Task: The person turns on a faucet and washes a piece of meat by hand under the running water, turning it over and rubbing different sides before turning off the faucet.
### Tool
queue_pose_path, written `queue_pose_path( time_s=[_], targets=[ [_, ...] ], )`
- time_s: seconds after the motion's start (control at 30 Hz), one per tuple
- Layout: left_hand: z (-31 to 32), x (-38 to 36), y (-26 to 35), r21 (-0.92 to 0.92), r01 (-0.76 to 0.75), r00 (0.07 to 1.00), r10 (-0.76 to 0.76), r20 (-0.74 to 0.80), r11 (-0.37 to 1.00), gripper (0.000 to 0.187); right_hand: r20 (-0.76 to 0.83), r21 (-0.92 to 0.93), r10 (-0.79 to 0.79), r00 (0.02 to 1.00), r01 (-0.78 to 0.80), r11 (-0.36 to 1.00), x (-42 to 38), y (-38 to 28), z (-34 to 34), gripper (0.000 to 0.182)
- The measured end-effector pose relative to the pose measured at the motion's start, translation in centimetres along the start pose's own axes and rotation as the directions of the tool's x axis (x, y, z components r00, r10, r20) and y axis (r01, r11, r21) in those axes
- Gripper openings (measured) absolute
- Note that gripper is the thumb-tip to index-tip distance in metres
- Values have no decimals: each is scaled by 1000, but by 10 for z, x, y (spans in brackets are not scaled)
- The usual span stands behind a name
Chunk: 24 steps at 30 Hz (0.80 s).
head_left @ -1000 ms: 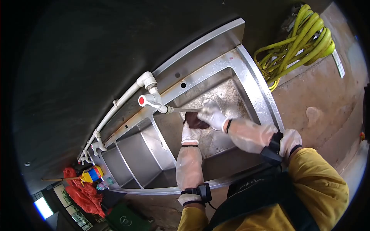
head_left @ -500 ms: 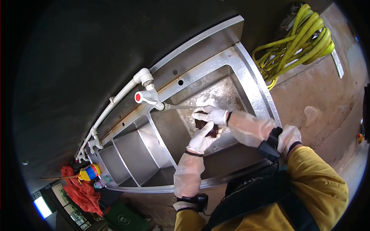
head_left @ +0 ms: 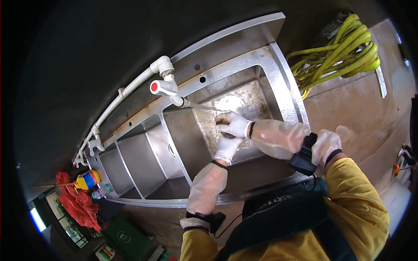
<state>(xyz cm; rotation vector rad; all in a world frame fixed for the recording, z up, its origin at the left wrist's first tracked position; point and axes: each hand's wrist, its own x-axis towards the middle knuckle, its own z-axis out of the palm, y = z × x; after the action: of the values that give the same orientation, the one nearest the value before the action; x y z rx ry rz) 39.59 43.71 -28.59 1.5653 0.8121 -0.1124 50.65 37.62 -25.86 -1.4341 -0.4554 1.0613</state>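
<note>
In the sink basin (head_left: pixel 178 130), both my hands are closed around a wet, dark brown object (head_left: pixel 224 123), mostly hidden by fingers; I cannot make out its kind. My right hand (head_left: pixel 238 125), in a white glove, covers it from above and the right. Below, my left hand (head_left: pixel 228 147), gloved the same way, grips its lower side, and the two hands touch. A stream of water (head_left: pixel 204 107) runs from the white tap (head_left: pixel 167 89) with a red-marked handle towards the object and my fingers.
Further basins (head_left: pixel 141 154) of the steel sink extend left, with another tap (head_left: pixel 95 143) above them. A yellow container (head_left: pixel 87 179) and red netting (head_left: pixel 78 202) sit at the far end. A coiled yellow hose (head_left: pixel 348 52) hangs right; a green bin (head_left: pixel 128 237) stands below.
My hands have drawn closer together, and the right one has turned over the brown object, so less of it shows. The view has shifted slightly. Water is still running.
</note>
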Motion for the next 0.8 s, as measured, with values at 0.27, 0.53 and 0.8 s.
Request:
queue_pose_path(
  time_s=[0.27, 0.53, 0.8],
  targets=[
    [15, -6, -5, 642, 79, 980, 58, -189, 763, 56, -522, 60, 231, 821, -234, 970, 5, 47, 31, 17],
    [11, -52, 70, -663, 512, 859, -323, 397, 547, 22, 138, 418, 389, 911, -409, 811, -15, 13, -58, 50],
    [22, -87, 105, -789, 610, 753, 263, 604, 66, 54, 619, 462, -94, 779, -265, 847, -33, -82, -46, 38]
  ],
)
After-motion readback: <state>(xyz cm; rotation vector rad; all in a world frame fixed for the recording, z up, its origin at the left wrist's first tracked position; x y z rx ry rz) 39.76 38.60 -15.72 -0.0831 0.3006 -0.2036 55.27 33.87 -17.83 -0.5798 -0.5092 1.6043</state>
